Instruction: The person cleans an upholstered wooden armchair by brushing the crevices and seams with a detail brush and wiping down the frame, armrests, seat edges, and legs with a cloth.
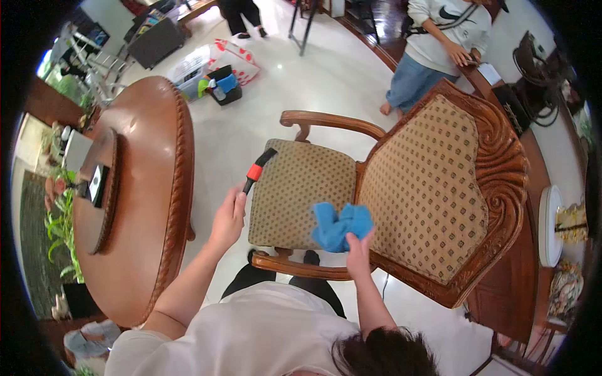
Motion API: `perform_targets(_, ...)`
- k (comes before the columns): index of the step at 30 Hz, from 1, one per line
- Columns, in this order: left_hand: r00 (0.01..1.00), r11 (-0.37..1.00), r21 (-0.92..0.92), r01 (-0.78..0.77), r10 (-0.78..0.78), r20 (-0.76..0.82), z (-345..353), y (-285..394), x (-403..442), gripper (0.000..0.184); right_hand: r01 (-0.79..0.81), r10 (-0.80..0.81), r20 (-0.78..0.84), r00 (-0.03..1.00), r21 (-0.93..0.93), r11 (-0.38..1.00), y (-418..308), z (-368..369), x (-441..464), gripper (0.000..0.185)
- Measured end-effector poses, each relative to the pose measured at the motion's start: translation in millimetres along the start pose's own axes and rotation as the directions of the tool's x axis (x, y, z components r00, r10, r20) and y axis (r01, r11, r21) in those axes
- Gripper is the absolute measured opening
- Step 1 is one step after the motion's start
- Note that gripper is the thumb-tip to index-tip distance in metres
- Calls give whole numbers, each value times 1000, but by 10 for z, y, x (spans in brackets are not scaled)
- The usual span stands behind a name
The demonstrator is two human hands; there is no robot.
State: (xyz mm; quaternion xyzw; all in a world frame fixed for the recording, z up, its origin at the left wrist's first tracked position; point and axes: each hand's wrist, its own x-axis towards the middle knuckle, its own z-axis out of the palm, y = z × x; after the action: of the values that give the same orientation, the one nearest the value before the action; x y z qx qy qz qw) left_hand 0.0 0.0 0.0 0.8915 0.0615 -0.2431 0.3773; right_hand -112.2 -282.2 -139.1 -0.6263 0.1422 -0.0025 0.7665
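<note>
Round worktop: The big brown worktop [147, 169] is on my left, just past the front of the chair. My brush and cloth are both away from it.

Black tub: The black tub [232, 97] is on the floor [288, 75], far off, with a bottle [217, 92] in it.

My left hand: My left hand [229, 217] is closed around the handle of the brush, near the seat's front edge.

Brush: The black and red brush [254, 172] leans up, with its dark tip over the front corner of the seat. I can't tell if the tip touches.

Seat: The spotty seat [291, 182] looks the same all over, so I can't tell which bits are done.

Blue cloth: The blue cloth [342, 227] is all bunched up over the seat, near the back end. I can't tell if it presses down.

My right hand: My right hand [359, 254] pinches the cloth, fingers closed on it.

Chair back: The tall spotty back [426, 188] has no brush or cloth on it now. I can't see if it's done or left.

Curly wood: The curly wood edge [501, 160] is the same. With both hands full, I think I'm partway, not finished.
</note>
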Motion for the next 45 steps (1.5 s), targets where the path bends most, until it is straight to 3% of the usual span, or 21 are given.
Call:
perform_targets(2,989,989,-81,-121,113,-95,-33,44,-12,37,-50,64,-414,908,44,998,-264,11,-249,64)
perform_targets(3,978,977,-99,-189,178,-105,154,189,425,37,14,-3,-435,901,21,1000,-250,-317,98,64)
perform_targets(5,931,887,-446,-118,255,260,99,159,679,37,-87,-10,-348,938,-264,961,-197,-463,-107,62)
perform_targets(6,926,893,-435,-114,255,280,21,206,749,37,-201,70,-354,933,-350,915,-205,-447,-175,54)
perform_targets(9,790,682,-714,161,344,507,-269,408,972,44,-402,177,-447,877,-479,780,158,-294,-212,54)
perform_targets(11,579,547,-783,297,549,603,-538,470,1165,46,-515,106,-612,784,-546,660,771,-160,-286,67)
perform_targets(13,569,594,-762,256,545,616,-748,434,1405,44,-733,12,-767,642,-609,305,1057,159,-445,83)
perform_targets(14,647,734,-675,-72,550,528,-871,476,1613,41,-818,-61,-876,478,-469,334,1354,348,-463,98)
perform_targets(15,699,800,-492,-344,568,434,-896,421,1727,38,-832,-53,-885,463,-454,320,1514,538,-423,98)
perform_targets(17,759,857,-419,-299,480,439,-1000,385,2115,33,-949,45,-997,64,-47,313,1763,980,-363,102)
perform_targets(18,796,845,-387,-368,502,338,-1018,396,2264,30,-942,145,-989,37,13,334,1790,1119,-370,102)
perform_targets(21,813,818,-224,-530,565,140,-936,384,2553,32,-896,262,-965,7,110,431,1690,1321,-405,96)
perform_targets(23,781,781,-80,-620,624,36,-849,321,2631,34,-790,99,-960,261,-154,594,2010,1112,-506,86)
perform_targets(24,828,812,-222,-540,560,29,-811,259,2656,35,-819,1,-932,363,-319,477,2138,978,-541,80)
perform_targets(26,882,844,-328,-425,467,58,-781,80,2712,35,-806,5,-938,346,-295,513,2233,780,-587,79)
perform_targets(30,807,803,83,-590,582,102,-681,-232,2642,23,-723,73,-939,337,-208,659,2177,677,-619,84)
perform_targets(31,818,825,-23,-565,563,117,-631,-311,2637,24,-720,36,-928,370,-263,642,2195,594,-605,86)
perform_targets(39,779,795,-144,-590,607,155,-406,141,2260,23,-783,195,-956,220,-54,620,1867,518,-418,78)
perform_targets(42,846,842,-422,-334,466,260,-357,225,2502,25,-793,220,-965,144,21,609,1789,600,-446,82)
perform_targets(44,756,750,-500,-433,604,251,-171,352,2795,25,-821,227,-972,62,80,565,1864,617,-397,91)
perform_targets(45,677,644,-585,-494,706,206,-17,519,2967,28,-784,299,-950,-89,253,568,1756,681,-334,97)
